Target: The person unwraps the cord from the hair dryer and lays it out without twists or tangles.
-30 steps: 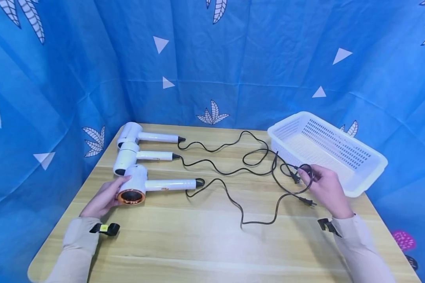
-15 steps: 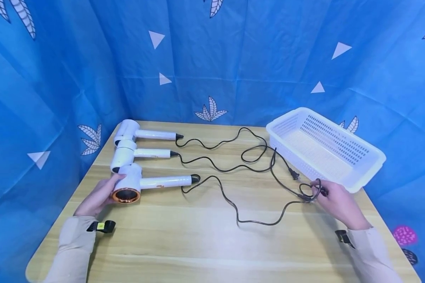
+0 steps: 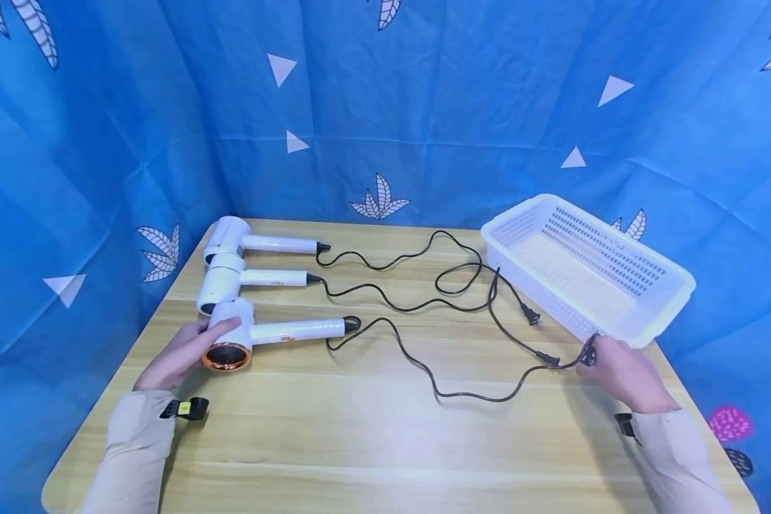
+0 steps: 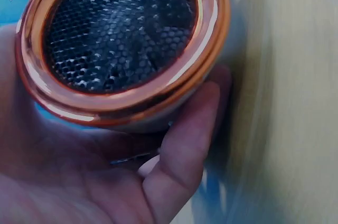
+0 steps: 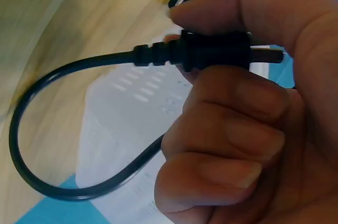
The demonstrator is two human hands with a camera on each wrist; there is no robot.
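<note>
Three white hair dryers lie in a row at the left of the table, handles pointing right. My left hand (image 3: 186,350) grips the head of the nearest hair dryer (image 3: 298,330). In the left wrist view its copper ring (image 4: 211,34) surrounds a dark mesh, and fingers curl around the body. To the right, my right hand (image 3: 626,371) pinches the plug (image 5: 216,49) of a black cord (image 3: 424,368) that runs to that dryer. A short loop of cord hangs from the plug, and the other fingers are curled. Behind lie the middle dryer (image 3: 273,278) and the far dryer (image 3: 279,244).
A white perforated basket (image 3: 533,278) stands at the table's right rear, close to my right hand. Two more plugs, a rear plug (image 3: 530,314) and a nearer plug (image 3: 548,358), lie before it with crossing cords. Blue curtain (image 3: 373,107) encloses the table's back and sides.
My right hand has moved right and toward me with the plug, drawing its cord along and tightening the loop. My left hand stays on the nearest hair dryer. The view has shifted slightly.
</note>
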